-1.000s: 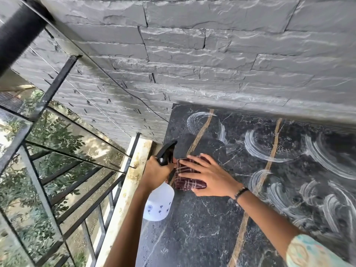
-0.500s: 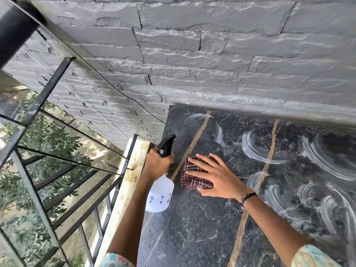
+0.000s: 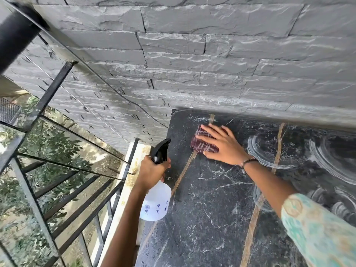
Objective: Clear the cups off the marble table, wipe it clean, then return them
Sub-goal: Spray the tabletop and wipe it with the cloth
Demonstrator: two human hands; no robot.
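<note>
1. Still mid-wipe, by our reading: no cups in view, and white smears (image 3: 269,151) remain on the right half of the marble table (image 3: 212,209), so the cups are off and their return is not yet due.
2. Risk one: the cloth (image 3: 202,146) sits near the far left corner, close to the stone wall (image 3: 192,64). A wide stroke could run our knuckles into the rough stone or push the cloth off the left edge toward the railing (image 3: 63,189).
3. Risk two: the spray bottle (image 3: 157,203) hangs past the table's left edge. A loosened grip would drop it toward the ledge below.
4. Risk three: leaving the dried swirls on the right unwiped before the cups go back.
5. Our right hand (image 3: 221,145) lies flat, fingers spread, pressing the folded maroon checked cloth onto the marble.
6. Our left hand (image 3: 152,170) is curled round the bottle's neck under the black trigger; whether a finger rests on the trigger, we cannot tell.
</note>
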